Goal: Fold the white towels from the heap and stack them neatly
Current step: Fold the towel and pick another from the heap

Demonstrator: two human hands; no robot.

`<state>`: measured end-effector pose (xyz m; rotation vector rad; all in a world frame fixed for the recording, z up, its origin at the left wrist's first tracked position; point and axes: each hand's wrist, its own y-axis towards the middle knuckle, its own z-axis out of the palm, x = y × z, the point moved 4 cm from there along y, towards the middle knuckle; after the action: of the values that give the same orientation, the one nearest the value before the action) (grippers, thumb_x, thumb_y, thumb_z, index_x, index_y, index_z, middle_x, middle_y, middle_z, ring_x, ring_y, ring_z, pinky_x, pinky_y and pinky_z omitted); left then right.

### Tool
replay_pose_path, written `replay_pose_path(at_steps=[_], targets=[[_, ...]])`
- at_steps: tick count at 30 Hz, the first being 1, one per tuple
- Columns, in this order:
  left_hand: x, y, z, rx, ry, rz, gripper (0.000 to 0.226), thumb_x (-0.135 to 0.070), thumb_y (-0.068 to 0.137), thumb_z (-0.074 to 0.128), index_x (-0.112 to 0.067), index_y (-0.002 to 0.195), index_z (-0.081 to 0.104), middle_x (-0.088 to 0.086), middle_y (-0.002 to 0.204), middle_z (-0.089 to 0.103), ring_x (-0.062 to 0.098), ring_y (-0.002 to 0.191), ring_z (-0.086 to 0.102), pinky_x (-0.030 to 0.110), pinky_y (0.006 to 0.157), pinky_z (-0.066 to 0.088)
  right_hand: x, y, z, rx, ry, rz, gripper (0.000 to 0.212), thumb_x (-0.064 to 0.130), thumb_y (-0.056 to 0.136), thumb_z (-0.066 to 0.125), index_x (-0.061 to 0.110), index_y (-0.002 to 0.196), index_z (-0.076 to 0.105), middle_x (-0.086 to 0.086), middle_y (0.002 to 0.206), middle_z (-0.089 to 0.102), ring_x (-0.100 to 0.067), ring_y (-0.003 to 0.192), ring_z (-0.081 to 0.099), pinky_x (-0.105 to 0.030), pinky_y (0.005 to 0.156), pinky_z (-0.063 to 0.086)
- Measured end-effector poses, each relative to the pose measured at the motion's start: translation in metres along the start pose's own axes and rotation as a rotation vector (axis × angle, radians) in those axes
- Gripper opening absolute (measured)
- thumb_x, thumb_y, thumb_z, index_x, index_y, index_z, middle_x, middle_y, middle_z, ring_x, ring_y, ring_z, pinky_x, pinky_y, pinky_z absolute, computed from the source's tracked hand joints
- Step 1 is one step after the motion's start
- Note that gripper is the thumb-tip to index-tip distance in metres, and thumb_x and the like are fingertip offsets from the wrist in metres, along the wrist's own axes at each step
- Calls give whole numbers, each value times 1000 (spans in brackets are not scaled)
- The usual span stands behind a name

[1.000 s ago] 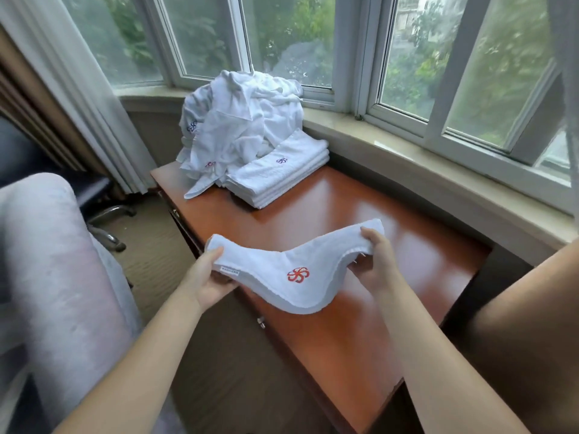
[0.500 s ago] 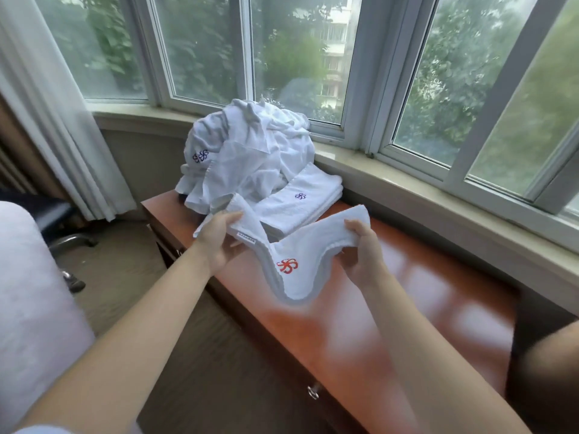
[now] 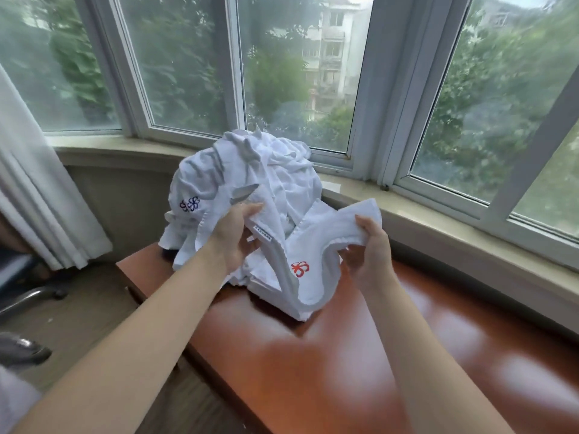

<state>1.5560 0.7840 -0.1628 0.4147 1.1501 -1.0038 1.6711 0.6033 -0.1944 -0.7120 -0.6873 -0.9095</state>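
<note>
The folded towel (image 3: pixel 308 261) hangs over the desk (image 3: pixel 360 355), at five o'clock from the heap (image 3: pixel 250 183). The left hand (image 3: pixel 233 236) and right hand (image 3: pixel 369 249) each pinch an end closed. It sags between them: light, limp cloth, best held at the ends.

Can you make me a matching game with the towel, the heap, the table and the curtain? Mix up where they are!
Things:
1. towel
2. heap
3. table
4. curtain

Places or states:
A. hangs at the left edge
B. shiny and reddish-brown, under the towels
C. held between both hands, red logo showing
D. crumpled by the window, blue logo showing

Pairs: 1-C, 2-D, 3-B, 4-A
</note>
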Motion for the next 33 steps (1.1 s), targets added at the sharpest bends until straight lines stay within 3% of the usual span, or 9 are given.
replay_pose_path(at_steps=[6,12,18,23,27,33], targets=[[-23,65,9,55,76,-22,15,-11,94,52,-17,80,54,-4,54,54,7,42,53,15,40,40,3,38,24,-57,49,-51,26,21,87,57,8,109,62,-9,96,65,-23,89,62,-30,69,48],[-40,114,6,181,195,-57,10,-12,93,52,-18,89,60,-4,63,62,9,54,60,18,47,47,-2,53,50,-137,77,-119,19,26,88,58,12,98,65,-2,78,70,-17,70,67,-28,66,52],[-73,156,-26,357,233,-87,17,-13,94,50,-21,87,62,-5,67,61,9,62,59,19,53,50,-26,59,100,-274,145,-271,29,27,89,58,10,113,59,-7,96,61,-23,87,60,-29,68,50],[-94,188,-49,465,292,-99,14,-12,94,49,-21,93,60,-2,76,58,12,69,56,25,63,45,-56,59,132,-359,179,-342,22,25,92,56,11,109,60,-8,94,62,-23,83,62,-32,71,50],[-95,207,-46,520,314,-138,14,-12,94,49,-18,103,58,2,82,56,14,71,54,26,64,45,-65,60,137,-464,202,-381,42,27,93,56,5,128,55,-13,106,60,-28,96,59,-36,78,49],[-88,233,-13,541,437,-146,14,-10,94,51,-18,84,54,2,72,54,14,66,54,26,58,47,-56,85,120,-563,248,-435,46,34,91,59,8,128,56,-14,113,64,-30,104,62,-42,88,50]])
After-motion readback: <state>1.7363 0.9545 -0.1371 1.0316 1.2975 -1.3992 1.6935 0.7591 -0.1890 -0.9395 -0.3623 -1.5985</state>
